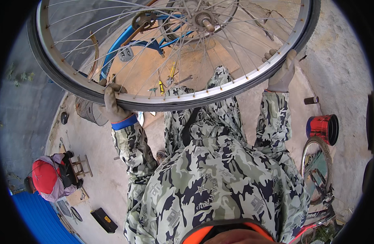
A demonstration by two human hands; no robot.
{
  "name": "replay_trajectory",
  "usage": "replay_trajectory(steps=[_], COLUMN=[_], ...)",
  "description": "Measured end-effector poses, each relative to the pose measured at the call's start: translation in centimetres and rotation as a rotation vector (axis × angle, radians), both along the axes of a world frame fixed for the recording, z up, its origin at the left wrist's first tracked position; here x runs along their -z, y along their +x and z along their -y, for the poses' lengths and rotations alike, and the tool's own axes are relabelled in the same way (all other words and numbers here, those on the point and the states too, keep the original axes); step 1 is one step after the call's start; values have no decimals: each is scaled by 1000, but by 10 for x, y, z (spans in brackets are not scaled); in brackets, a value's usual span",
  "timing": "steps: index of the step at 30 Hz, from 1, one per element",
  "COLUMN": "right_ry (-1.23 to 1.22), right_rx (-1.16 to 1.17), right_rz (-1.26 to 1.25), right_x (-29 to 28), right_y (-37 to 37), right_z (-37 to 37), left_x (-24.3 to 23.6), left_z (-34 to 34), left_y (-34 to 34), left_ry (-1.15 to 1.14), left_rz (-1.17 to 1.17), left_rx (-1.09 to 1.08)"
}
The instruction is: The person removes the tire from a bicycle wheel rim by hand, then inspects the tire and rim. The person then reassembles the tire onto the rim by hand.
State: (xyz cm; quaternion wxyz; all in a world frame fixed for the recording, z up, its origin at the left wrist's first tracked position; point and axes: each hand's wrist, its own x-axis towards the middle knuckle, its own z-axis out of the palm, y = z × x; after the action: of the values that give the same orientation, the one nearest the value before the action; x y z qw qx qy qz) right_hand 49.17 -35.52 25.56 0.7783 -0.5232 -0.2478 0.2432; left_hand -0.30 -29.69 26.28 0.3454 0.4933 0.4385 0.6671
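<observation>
A large bicycle wheel point(187, 99) with a black tyre and silver rim is held up in front of me, filling the upper part of the head view. My left hand point(114, 101), in a grey-brown glove, is closed around the rim and tyre at the lower left. On the right side my right hand point(282, 73), gloved the same way, grips the rim with fingers wrapped over its inner edge. Behind the spokes lies a blue bicycle frame point(110, 57) with its crank and chainring. The hub axle point(208, 25) points toward me.
On a brown board point(219, 55) lie a yellow-handled screwdriver point(161, 87), yellow pliers point(171, 75) and a wrench point(183, 79). To the right stand a red bucket point(319, 128) and another bicycle wheel point(304, 162). At left are a wire basket point(89, 112), a person in red point(45, 177) and a black toolbox point(103, 221).
</observation>
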Motion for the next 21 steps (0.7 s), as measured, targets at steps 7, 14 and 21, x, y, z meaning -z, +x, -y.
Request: replay_trajectory(steps=[7,14,21], right_ry=[-32,39,217], right_rx=[84,84,1], right_rz=[127,11,-43], right_x=[-8,37,49], right_y=[-12,-6,44], right_z=[-3,0,3], left_x=[3,63,97], left_z=[4,2,-11], left_y=[-38,-36,-16], left_ry=[-7,-15,4], left_rz=[167,227,332], left_rx=[67,73,166])
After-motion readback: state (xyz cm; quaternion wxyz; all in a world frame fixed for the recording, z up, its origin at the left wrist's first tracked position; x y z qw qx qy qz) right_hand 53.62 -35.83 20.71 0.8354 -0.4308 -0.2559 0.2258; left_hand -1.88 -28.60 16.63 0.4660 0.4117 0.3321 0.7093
